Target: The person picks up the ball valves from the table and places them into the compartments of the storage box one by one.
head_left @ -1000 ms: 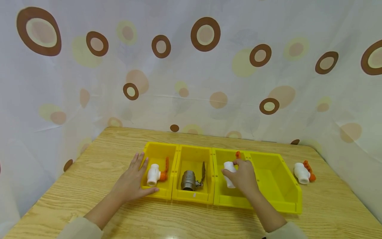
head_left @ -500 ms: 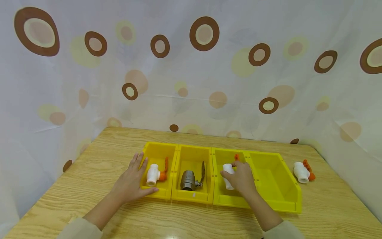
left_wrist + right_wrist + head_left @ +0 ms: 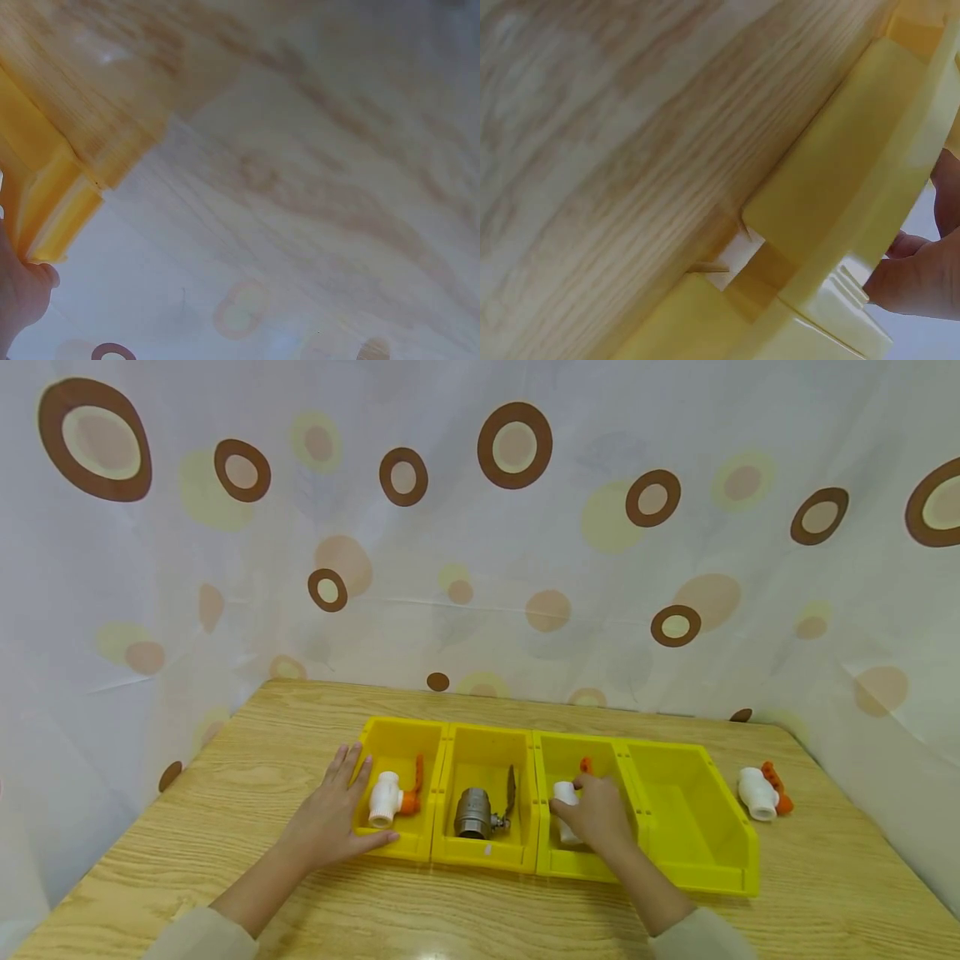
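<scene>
In the head view my right hand [image 3: 602,820] reaches into the third yellow bin [image 3: 588,864] from the left. It pinches a white plastic ball valve [image 3: 566,794], whose orange handle shows behind the fingers. My left hand [image 3: 326,817] rests with straight, spread fingers on the left side of the leftmost bin [image 3: 405,735]. Inside that bin lies another white ball valve [image 3: 386,799] with an orange lever. A metal ball valve [image 3: 473,814] sits in the second bin [image 3: 487,857]. The right wrist view shows part of my right hand beyond a bin wall; the held valve is hidden there.
The bins stand side by side on a wooden table [image 3: 360,910]. At the right end is a wider-looking fourth bin [image 3: 686,818]. Right of it, another white ball valve [image 3: 759,795] with an orange handle lies on the table. A patterned cloth [image 3: 480,552] hangs behind.
My right hand has lowered the white ball valve deeper into the third bin, moving slightly left and toward me. The left hand has stayed in place.
</scene>
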`<move>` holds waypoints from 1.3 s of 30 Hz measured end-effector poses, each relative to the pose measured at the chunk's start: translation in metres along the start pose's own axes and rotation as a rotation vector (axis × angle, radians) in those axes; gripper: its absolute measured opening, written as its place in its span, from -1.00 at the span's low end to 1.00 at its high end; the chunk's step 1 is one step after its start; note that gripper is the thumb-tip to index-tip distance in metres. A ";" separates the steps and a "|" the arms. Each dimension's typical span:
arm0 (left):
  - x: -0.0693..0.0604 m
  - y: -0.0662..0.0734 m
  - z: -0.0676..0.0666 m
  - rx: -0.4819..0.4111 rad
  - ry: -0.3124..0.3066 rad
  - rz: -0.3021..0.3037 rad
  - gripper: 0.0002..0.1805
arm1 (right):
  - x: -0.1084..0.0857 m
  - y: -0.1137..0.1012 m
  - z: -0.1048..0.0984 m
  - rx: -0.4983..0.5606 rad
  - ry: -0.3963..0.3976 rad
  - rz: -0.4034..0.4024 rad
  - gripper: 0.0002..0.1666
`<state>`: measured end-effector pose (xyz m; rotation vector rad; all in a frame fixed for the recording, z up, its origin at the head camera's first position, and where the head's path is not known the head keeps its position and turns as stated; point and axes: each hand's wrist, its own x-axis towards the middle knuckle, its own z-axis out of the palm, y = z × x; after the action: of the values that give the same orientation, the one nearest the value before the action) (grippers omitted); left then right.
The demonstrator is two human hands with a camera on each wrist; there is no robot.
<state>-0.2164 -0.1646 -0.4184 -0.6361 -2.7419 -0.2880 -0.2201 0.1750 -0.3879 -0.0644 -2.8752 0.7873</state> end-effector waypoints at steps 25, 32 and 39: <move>0.000 0.000 0.001 0.002 0.016 0.015 0.15 | 0.008 0.006 0.010 -0.052 -0.040 0.064 -0.59; -0.001 0.000 0.000 -0.003 0.012 0.006 0.14 | 0.008 0.006 0.009 -0.064 -0.037 0.046 -0.58; 0.000 0.001 -0.001 -0.004 0.009 0.007 0.14 | 0.006 0.005 0.008 -0.088 -0.052 0.043 -0.53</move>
<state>-0.2153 -0.1644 -0.4173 -0.6439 -2.7310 -0.2947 -0.2277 0.1758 -0.3960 -0.1183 -2.9660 0.6797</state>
